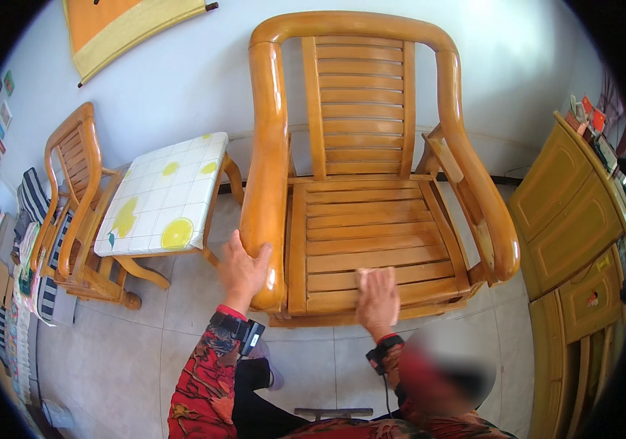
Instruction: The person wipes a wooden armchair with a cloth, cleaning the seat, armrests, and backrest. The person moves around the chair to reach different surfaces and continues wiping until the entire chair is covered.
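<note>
A large varnished wooden armchair [365, 219] with a slatted back and slatted seat stands right in front of me. My left hand [244, 271] clasps the front part of its left armrest [269, 181], thumb on the upper side and fingers along the outer side. Over the front slats of the seat, my right hand [380, 302] presses down on a folded pale pinkish cloth [365, 276]. Most of the cloth is hidden under the palm and fingers.
Left of the chair is a small table [153, 192] with a lemon-patterned cover, then another wooden chair [79, 159]. A wooden cabinet [571, 203] with items on top stands at the right. A wall scroll [137, 33] hangs upper left. Pale floor tiles [126, 351] lie below.
</note>
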### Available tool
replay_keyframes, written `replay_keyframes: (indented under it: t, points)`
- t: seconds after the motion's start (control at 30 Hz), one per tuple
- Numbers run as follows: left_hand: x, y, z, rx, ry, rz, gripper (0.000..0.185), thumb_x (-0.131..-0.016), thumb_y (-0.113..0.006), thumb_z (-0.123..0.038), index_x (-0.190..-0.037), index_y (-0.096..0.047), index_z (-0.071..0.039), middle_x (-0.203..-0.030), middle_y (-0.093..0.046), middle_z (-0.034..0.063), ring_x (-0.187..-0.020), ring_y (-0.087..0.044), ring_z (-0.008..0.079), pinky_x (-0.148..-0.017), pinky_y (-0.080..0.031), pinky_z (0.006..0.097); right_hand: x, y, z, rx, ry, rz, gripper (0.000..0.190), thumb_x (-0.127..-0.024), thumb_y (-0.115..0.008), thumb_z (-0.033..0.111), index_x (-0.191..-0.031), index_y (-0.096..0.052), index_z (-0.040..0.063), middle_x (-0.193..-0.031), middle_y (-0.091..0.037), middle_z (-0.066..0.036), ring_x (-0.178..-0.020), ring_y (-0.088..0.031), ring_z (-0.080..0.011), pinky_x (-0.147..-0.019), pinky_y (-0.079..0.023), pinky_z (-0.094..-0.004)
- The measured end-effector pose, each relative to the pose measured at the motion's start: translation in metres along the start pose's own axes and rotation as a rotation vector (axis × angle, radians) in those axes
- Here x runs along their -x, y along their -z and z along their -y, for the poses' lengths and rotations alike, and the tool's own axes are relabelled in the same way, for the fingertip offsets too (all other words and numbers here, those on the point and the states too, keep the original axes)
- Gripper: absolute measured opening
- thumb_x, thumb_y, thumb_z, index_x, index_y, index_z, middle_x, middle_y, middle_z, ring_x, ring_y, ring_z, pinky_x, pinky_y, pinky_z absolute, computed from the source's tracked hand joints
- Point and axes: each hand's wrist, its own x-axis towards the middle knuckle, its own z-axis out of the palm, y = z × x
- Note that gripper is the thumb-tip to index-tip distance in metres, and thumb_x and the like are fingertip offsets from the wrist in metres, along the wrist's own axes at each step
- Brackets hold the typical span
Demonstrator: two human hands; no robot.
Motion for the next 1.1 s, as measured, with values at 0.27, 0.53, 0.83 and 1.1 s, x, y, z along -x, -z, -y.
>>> replay_keyframes:
  t: [0.27, 0.53, 0.83, 1.1]
  points:
    - [0.000, -0.003, 0.003, 0.112, -0.060, -0.086, 0.080, -0.086, -0.068, -0.045, -0.145, -0.040, 0.001, -0.135, -0.052, 0.0257, -0.122, -0.055, 0.0424, -0.101, -0.046, 0.0475, -0.002, -0.009, 0.108, -0.297, 0.302, 0.174, 0.061, -0.095, -0.052, 0.038, -0.151, -0.042, 0.016, -0.159, -0.037, -0.006, -0.151, -0.027, -0.0264, -0.119, -0.025, -0.0499]
    - [-0.008, -0.013, 0.014, 0.164, -0.138, -0.101, 0.078, -0.086, -0.070, -0.039, -0.142, -0.041, 0.006, -0.136, -0.051, 0.0288, -0.125, -0.051, 0.0439, -0.106, -0.043, 0.0474, 0.025, -0.015, 0.024, -0.368, 0.248, -0.032, 0.051, -0.088, -0.059, 0.017, -0.139, -0.053, 0.016, -0.150, -0.049, -0.005, -0.142, -0.042, -0.0250, -0.107, -0.038, -0.0465]
    - [-0.015, -0.015, 0.021, 0.130, -0.141, -0.079, 0.081, -0.088, -0.066, -0.043, -0.146, -0.038, 0.006, -0.144, -0.046, 0.0291, -0.131, -0.048, 0.0435, -0.110, -0.040, 0.0464, 0.053, 0.036, -0.092, -1.725, -0.777, -0.062, 0.040, -0.103, -0.050, 0.025, -0.138, -0.052, 0.007, -0.110, -0.066, -0.009, -0.094, -0.065, -0.0211, -0.081, -0.053, -0.0314]
    - [-0.018, -0.014, 0.025, 0.164, -0.243, -0.089, 0.071, -0.088, -0.069, -0.041, -0.137, -0.047, 0.005, -0.135, -0.054, 0.0287, -0.123, -0.053, 0.0426, -0.105, -0.042, 0.0465, 0.105, 0.086, -0.206, -2.529, -0.624, -0.048, 0.025, -0.101, -0.052, 0.036, -0.103, -0.060, 0.013, -0.090, -0.064, -0.002, -0.080, -0.063, -0.0229, -0.071, -0.055, -0.0379]
